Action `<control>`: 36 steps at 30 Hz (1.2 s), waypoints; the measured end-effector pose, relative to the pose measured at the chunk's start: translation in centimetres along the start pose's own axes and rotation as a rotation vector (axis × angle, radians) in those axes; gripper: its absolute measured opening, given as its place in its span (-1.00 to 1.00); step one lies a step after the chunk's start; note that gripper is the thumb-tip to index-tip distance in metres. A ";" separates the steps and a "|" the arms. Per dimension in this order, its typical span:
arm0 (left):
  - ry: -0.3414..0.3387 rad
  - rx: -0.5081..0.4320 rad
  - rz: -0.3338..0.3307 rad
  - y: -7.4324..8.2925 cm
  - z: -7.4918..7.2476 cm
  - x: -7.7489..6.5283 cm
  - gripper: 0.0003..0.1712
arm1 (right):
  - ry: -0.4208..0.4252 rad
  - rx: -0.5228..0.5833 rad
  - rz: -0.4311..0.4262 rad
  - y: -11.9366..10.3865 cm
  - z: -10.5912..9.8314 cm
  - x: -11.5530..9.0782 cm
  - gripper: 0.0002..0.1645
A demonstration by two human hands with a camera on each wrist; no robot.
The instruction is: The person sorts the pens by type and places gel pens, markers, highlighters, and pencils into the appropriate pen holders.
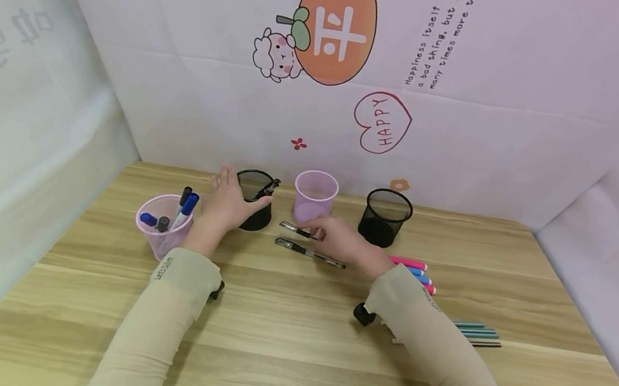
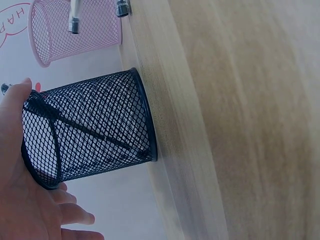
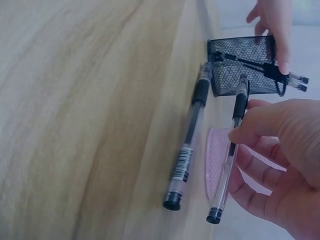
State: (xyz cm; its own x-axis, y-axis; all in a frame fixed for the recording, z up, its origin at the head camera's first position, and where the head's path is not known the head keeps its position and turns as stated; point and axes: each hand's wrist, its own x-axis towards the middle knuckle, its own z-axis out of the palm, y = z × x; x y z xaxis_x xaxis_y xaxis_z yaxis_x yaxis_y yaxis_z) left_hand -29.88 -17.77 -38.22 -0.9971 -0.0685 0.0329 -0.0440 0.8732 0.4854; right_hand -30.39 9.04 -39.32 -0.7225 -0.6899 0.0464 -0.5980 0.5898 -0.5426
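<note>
My right hand (image 1: 341,241) pinches a clear gel pen (image 3: 227,172) with a black grip, lifted off the table. Just below it, a second gel pen (image 1: 302,251) lies on the wood. My left hand (image 1: 227,202) holds the rim of a black mesh pen holder (image 2: 95,125), with the thumb across the near side and fingers at the far side. Gel pens (image 3: 270,71) lean inside that holder, their ends poking past the rim near my left thumb. A pink mesh pen holder (image 1: 314,203) stands behind my right hand.
At left, a pink holder (image 1: 144,234) contains several markers. Another black mesh holder (image 1: 380,227) stands at the back right. Pink and blue markers (image 1: 418,274) lie beside my right wrist, with thin green and black sticks (image 1: 478,333) nearer the right. A printed white backdrop (image 1: 209,110) rises behind.
</note>
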 end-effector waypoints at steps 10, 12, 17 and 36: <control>0.000 -0.008 -0.003 0.0 0.0 -0.1 0.42 | 0.073 0.034 -0.051 -1.0 -0.8 -1.2 -0.43; -0.001 -0.010 -0.004 0.0 0.0 -0.1 0.42 | 0.091 0.041 -0.062 -1.1 -0.9 -1.3 -0.41; -0.005 -0.005 -0.003 -0.1 0.0 0.0 0.42 | 0.139 0.063 -0.072 -1.2 -1.3 -1.6 -0.36; -0.014 -0.001 -0.007 0.3 -0.3 -0.1 0.41 | 0.430 0.376 -0.056 -2.9 -2.6 -0.1 -0.46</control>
State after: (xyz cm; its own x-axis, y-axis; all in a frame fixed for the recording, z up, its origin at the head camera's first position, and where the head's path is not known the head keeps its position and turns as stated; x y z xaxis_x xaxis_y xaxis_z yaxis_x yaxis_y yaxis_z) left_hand -29.77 -17.63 -37.86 -0.9976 -0.0678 0.0170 -0.0510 0.8724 0.4862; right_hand -29.51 8.51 -35.55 -0.8164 -0.4363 0.3782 -0.5319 0.3134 -0.7867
